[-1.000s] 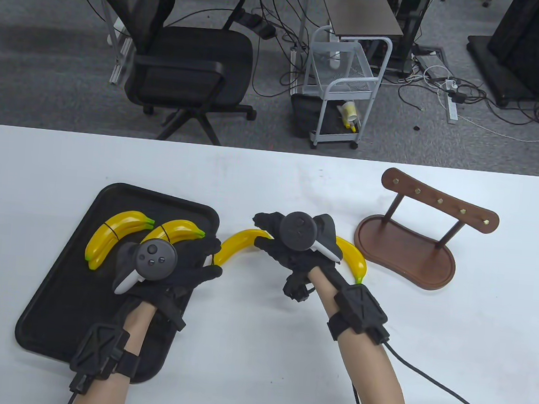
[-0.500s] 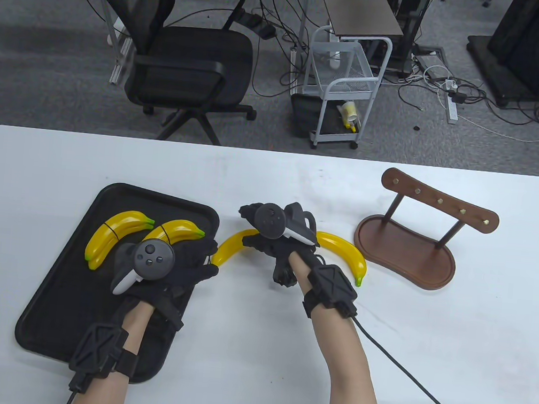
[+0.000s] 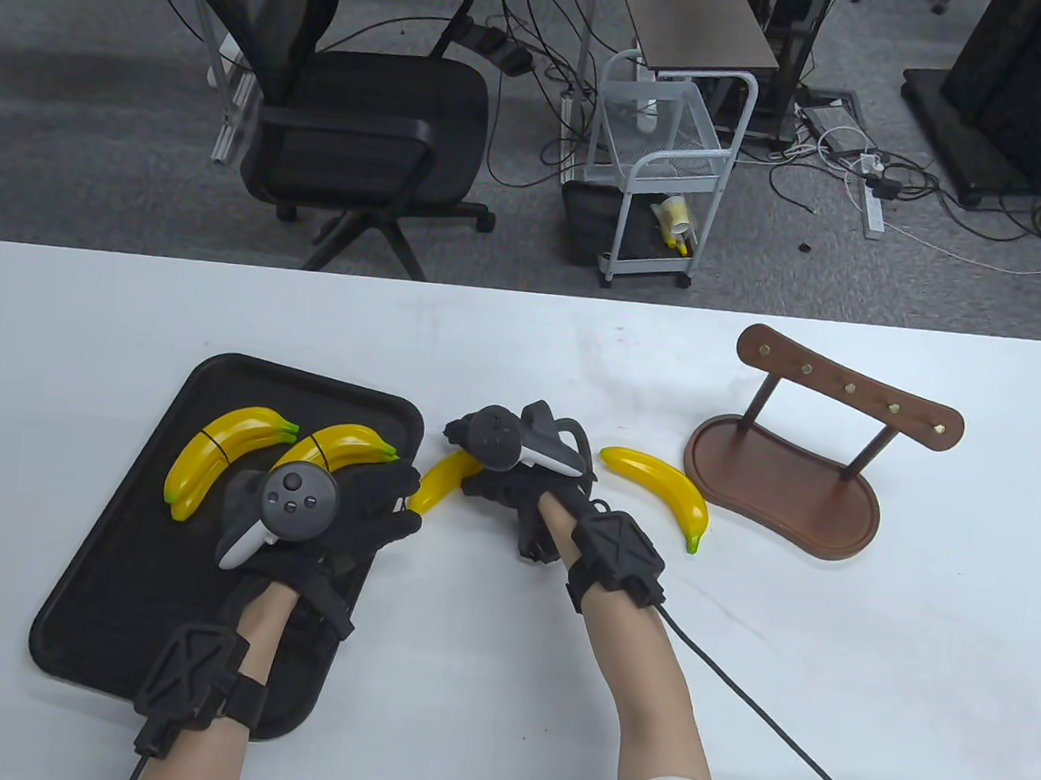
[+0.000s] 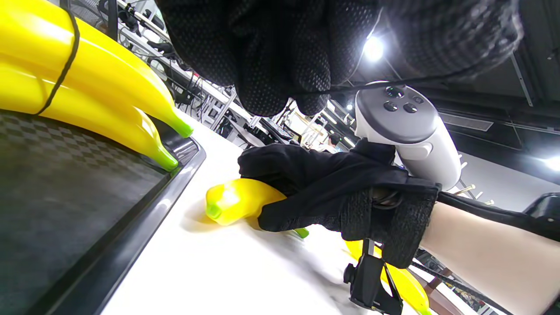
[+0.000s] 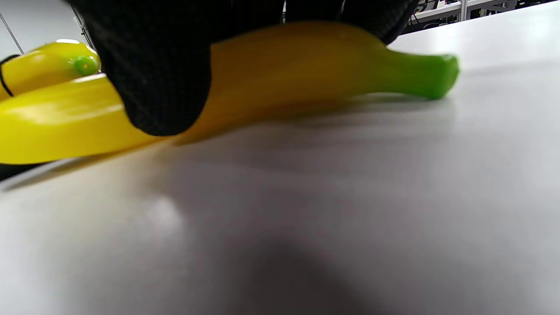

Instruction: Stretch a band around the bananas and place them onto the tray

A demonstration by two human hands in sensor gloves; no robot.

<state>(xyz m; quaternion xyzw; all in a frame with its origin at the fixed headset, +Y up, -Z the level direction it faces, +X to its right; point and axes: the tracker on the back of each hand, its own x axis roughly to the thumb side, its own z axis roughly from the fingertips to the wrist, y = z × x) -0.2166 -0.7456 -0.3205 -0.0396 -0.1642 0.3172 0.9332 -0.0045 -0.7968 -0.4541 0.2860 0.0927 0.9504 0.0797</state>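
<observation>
**Ana:** Bananas first — where is the right hand (image 3: pixel 514 462) on the loose one?

**Ben:** Its fingers are curled over the middle of the banana (image 3: pixel 441 483) that lies on the white table (image 3: pixel 523 363), just beside the tray (image 3: pixel 197 553). In the right wrist view the gloved fingertips (image 5: pixel 157 87) wrap down over its back while it rests on the table, green stem end free.

**Ana:** And the left hand (image 3: pixel 355 512)?

**Ben:** It hovers over the tray's near corner, fingers loosely extended toward that banana. A thin dark line runs across under the fingertips in the left wrist view — probably the band, but I cannot tell whether it is pinched.

**Ana:** How will the fruit handle?

**Ben:** My guess is glossy moulded plastic: light, rigid, no bruising to fear, but slick. A grip at the thick middle looks sensible, since the taper toward either end would let it squirt out. Holding mid-body also leaves an end clear for a band to slip over.

**Ana:** The rest?

**Ben:** A second loose banana (image 3: pixel 662 493) lies well apart to the right, near the wooden stand (image 3: pixel 785 486). Two pairs already sit on the tray, the left pair (image 3: pixel 214 454) and the right pair (image 3: pixel 342 447), each with a thin black band round it.

**Ana:** So the loose two need to lie together before banding.

**Ben:** That seems likely — and the band will want to roll along the smooth skin.
</observation>
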